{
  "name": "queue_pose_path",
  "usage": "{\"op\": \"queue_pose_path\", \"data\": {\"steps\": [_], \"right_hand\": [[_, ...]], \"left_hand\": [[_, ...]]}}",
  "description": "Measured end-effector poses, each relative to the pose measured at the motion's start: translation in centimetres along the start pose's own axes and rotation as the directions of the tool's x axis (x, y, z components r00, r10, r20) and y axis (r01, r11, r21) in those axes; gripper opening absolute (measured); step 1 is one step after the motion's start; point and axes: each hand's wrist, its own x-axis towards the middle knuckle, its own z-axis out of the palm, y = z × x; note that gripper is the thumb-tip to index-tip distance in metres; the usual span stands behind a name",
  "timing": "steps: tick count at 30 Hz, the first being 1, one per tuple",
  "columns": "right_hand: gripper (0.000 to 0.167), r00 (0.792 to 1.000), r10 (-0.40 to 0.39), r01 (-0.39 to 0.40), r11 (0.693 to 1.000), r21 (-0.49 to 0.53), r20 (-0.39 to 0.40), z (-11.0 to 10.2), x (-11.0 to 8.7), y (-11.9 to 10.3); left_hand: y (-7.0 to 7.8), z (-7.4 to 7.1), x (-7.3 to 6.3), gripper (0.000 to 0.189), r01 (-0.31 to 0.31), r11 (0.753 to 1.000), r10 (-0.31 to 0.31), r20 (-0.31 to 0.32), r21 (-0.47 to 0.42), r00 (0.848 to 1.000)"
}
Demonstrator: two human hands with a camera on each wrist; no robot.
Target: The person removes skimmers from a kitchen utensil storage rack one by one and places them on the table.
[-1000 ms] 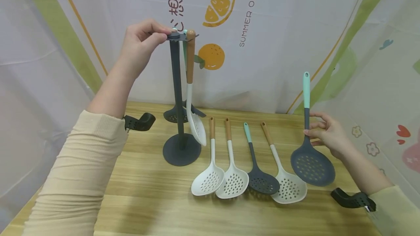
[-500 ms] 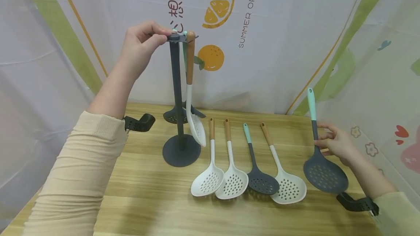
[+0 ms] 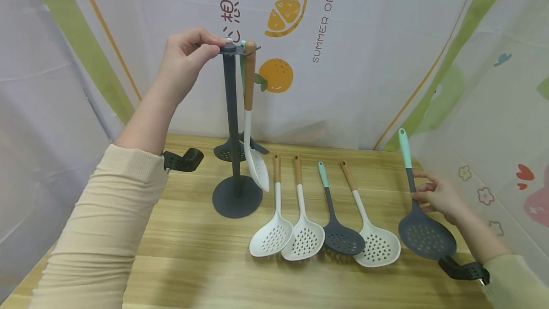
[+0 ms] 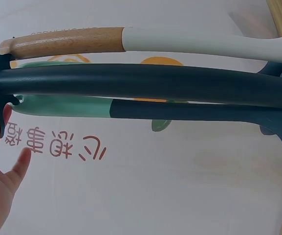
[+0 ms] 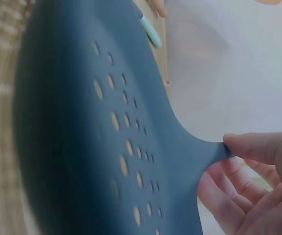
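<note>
My left hand pinches the top of a dark utensil stand, which stands upright on its round base. A white skimmer with a wooden handle hangs from its front. Behind the pole hang dark utensils with mint handles, partly hidden; one mint handle shows in the left wrist view. On the right, my right hand holds a dark skimmer by its neck, mint handle up. The thumb and fingers meet at that neck in the right wrist view. Whether its bowl touches the table cannot be told.
Between stand and right hand, several skimmers lie in a row on the wooden table: a white one, another white one, a dark one and a white one at the right. Printed curtains border the table.
The right hand has carried the dark skimmer down and to the right, beyond the row. The left hand stays at the stand's top, and the row has not moved.
</note>
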Motion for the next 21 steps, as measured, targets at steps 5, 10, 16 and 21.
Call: {"op": "queue_pose_path", "data": {"steps": [5,10,16,21], "right_hand": [[0.063,0.999,0.003,-0.003,1.0,0.014,0.046,0.3,0.2,1.0],[0.065,0.995,0.043,-0.046,0.998,0.032,0.09,0.8,0.5,2.3],[0.066,0.992,0.077,-0.08,0.997,0.018,0.101,1.3,0.5,3.8],[0.069,0.986,0.119,-0.123,0.992,0.024,0.114,2.1,0.4,4.4]], "left_hand": [[0.1,0.0,0.0,0.018,-0.001,1.0,0.001,0.003,0.001,1.0],[0.1,0.0,0.0,0.019,-0.004,1.0,0.004,0.005,-0.014,1.0],[0.1,0.0,-0.1,0.019,0.001,1.0,-0.001,0.001,0.002,1.0],[0.1,-0.1,-0.1,0.018,0.012,1.0,-0.012,-0.001,0.014,1.0]]}}
